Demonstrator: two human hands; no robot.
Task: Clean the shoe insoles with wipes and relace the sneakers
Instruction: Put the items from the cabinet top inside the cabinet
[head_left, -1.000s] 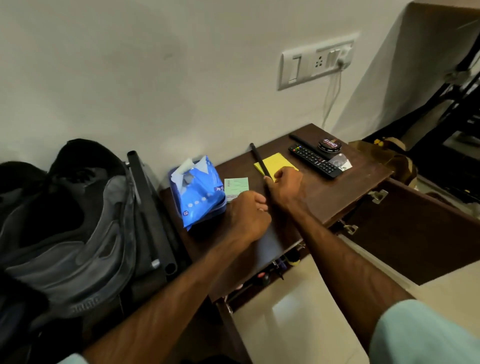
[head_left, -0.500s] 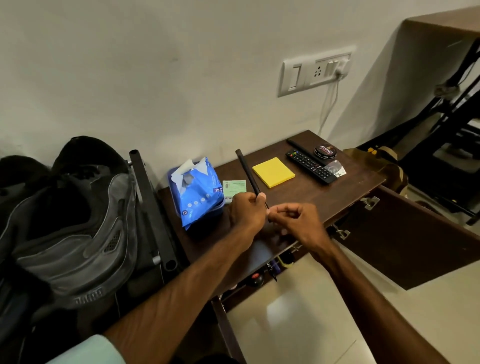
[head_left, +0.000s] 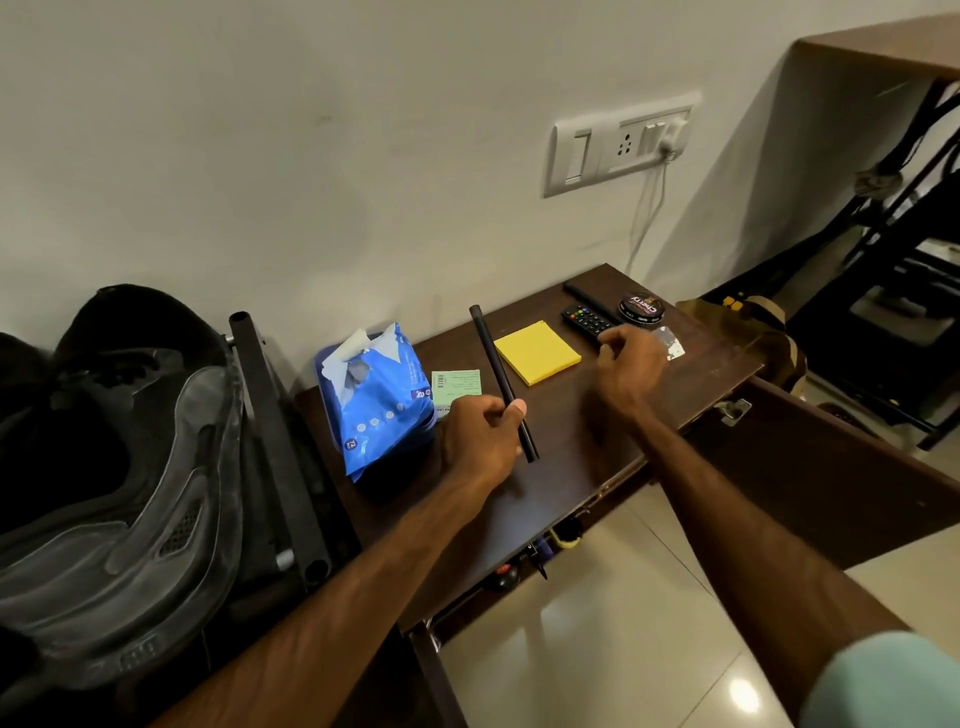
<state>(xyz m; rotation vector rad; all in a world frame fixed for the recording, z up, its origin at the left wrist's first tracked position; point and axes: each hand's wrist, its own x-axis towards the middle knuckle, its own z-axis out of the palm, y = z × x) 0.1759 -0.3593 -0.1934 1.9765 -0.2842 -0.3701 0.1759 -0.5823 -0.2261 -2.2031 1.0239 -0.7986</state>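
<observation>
Gripping a black rod (head_left: 500, 374), left hand (head_left: 480, 439) sits beside wipes pack (head_left: 382, 415) (wipe (head_left: 356, 344) protruding); right hand (head_left: 631, 366) hangs loosely curled, empty.

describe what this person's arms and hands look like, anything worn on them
Both forearms are bare. The left hand and right hand wear no gloves; no rings, watch or bands show. A pale mint sleeve covers the right upper arm at the bottom corner; no left sleeve is in view.
</observation>
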